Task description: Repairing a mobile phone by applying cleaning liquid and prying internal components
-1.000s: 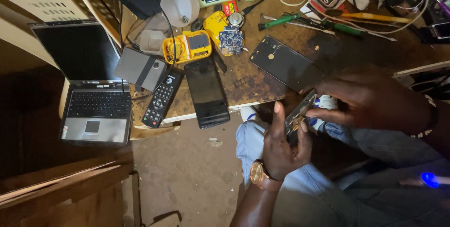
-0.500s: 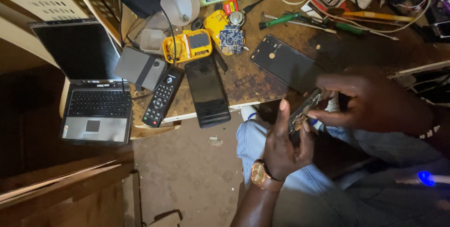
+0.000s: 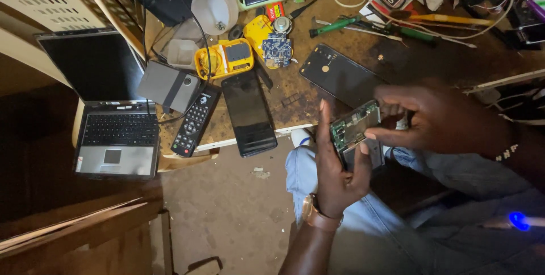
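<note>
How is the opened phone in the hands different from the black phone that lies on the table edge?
The opened phone shows its green circuit board; the black phone shows only a closed, dark glossy face. The opened phone is held tilted between the left hand and right hand; the black phone lies flat, untouched, overhanging the table edge. Both are slim rectangles.

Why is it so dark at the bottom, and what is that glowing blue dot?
Head view: light falls mostly on the cluttered workbench, so the floor and lower left sink into shadow; the blue dot is a small glowing blur, too smeared to identify; the opened phone between the left hand and right hand looks slightly soft.
</note>
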